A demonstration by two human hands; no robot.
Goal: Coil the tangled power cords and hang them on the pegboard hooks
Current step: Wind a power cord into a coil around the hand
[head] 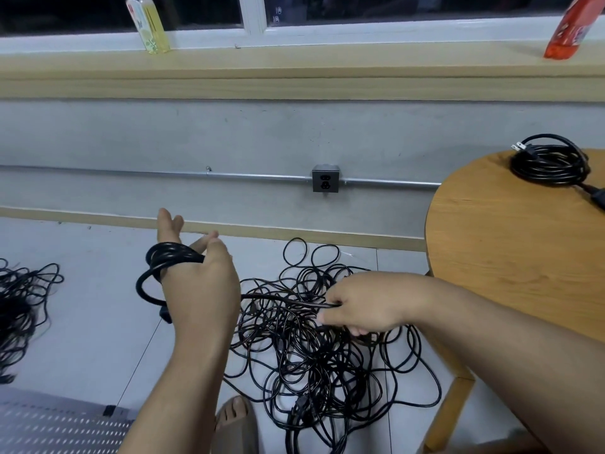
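A black power cord (170,257) is wound in several loops around my left hand (199,283), whose fingers point straight up and away. From there the cord runs right to my right hand (360,309), which grips it above a big tangle of black cords (320,355) on the floor. A coiled cord (550,165) lies on the round wooden table (507,257) at the right. A white pegboard (59,427) lies flat at the bottom left.
Another heap of black cords (23,309) sits at the left edge. A wall socket (325,179) and metal conduit run along the grey wall. On the window ledge stand a yellow bottle (150,24) and a red packet (569,27). A foot (234,417) shows below.
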